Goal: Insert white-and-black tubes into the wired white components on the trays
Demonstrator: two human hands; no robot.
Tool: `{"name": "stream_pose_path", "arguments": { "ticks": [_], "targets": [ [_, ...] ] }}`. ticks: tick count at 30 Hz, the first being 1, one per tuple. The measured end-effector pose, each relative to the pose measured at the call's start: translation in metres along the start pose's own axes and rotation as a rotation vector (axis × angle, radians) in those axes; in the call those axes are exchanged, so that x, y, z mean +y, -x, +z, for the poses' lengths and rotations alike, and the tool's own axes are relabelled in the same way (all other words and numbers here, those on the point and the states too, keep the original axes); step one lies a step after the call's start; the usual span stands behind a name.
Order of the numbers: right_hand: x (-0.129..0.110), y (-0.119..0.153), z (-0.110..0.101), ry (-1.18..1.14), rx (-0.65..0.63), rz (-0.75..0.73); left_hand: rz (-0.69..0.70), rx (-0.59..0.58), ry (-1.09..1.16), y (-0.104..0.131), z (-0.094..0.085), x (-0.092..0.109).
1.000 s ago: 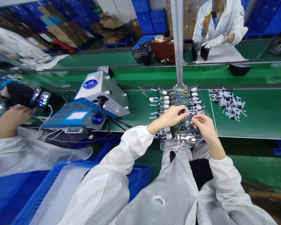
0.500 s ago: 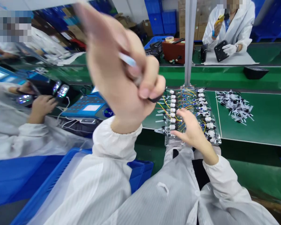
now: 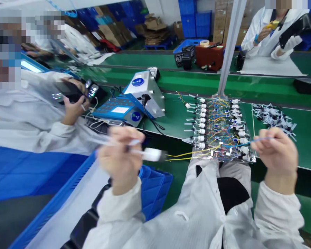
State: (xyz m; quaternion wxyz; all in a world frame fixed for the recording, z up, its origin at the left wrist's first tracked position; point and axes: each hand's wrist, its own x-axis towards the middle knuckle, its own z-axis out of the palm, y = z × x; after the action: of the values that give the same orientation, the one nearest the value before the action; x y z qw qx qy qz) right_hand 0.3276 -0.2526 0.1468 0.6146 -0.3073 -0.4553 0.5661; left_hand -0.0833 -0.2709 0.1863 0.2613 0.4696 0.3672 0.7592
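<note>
My left hand point(image 3: 123, 155), blurred, is closed on a white cylindrical part point(image 3: 152, 154) with a thin white strip. Yellow wires point(image 3: 181, 156) run from that part toward the middle. On the right, my right hand point(image 3: 278, 152) pinches a thin blue wire point(image 3: 261, 139). Between the hands, a clear plastic sheet point(image 3: 197, 152) at the table's front edge carries rows of white cylindrical parts point(image 3: 202, 120) joined by coloured wires. One more white part point(image 3: 187, 105) with yellow and red wires lies at the left of the rows.
A pile of white strips point(image 3: 273, 117) lies to the right. Blue-and-silver devices point(image 3: 145, 91) with black cables stand left. A metal post point(image 3: 230, 48) rises behind the sheet. Blue crate point(image 3: 52, 204) is at lower left. One person sits left; another works across the table.
My left hand has come down from high in the view and now has the white part in it. My right hand has moved right and closed on the blue wire. The view has shifted left.
</note>
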Motion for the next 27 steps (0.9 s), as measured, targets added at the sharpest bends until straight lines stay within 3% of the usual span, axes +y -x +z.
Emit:
{"name": "stream_pose_path", "arguments": {
  "ticks": [3, 6, 9, 12, 16, 19, 21, 24, 27],
  "targets": [
    [-0.012, 0.019, -0.018, 0.235, 0.265, -0.031, -0.210, -0.250, -0.307, 0.059, -0.013, -0.052],
    [-0.012, 0.029, -0.012, 0.469, 0.508, -0.101, -0.416, -0.247, -0.365, 0.107, -0.018, -0.103],
    [-0.011, 0.031, 0.002, 0.538, 0.676, -0.223, -0.520, -0.135, -0.286, 0.124, -0.015, -0.133],
    [-0.017, 0.030, 0.011, 0.510, 0.746, -0.326, -0.489, -0.194, -0.260, 0.120, -0.008, -0.141],
    [-0.022, 0.034, 0.020, 0.468, 0.626, -0.287, -0.370, -0.371, -0.318, 0.114, -0.002, -0.141],
    [-0.009, 0.042, 0.033, 0.545, 0.515, -0.194, -0.378, -0.341, -0.258, 0.121, 0.004, -0.146],
    [0.010, 0.045, 0.044, 0.597, 0.293, -0.090, -0.414, -0.272, -0.162, 0.128, 0.010, -0.152],
    [0.047, 0.041, 0.060, 0.691, -0.093, -0.056, -0.409, -0.248, -0.065, 0.134, 0.021, -0.158],
    [0.089, 0.035, 0.076, 0.590, -0.249, 0.094, -0.371, -0.309, -0.074, 0.132, 0.028, -0.157]
  ]
}}
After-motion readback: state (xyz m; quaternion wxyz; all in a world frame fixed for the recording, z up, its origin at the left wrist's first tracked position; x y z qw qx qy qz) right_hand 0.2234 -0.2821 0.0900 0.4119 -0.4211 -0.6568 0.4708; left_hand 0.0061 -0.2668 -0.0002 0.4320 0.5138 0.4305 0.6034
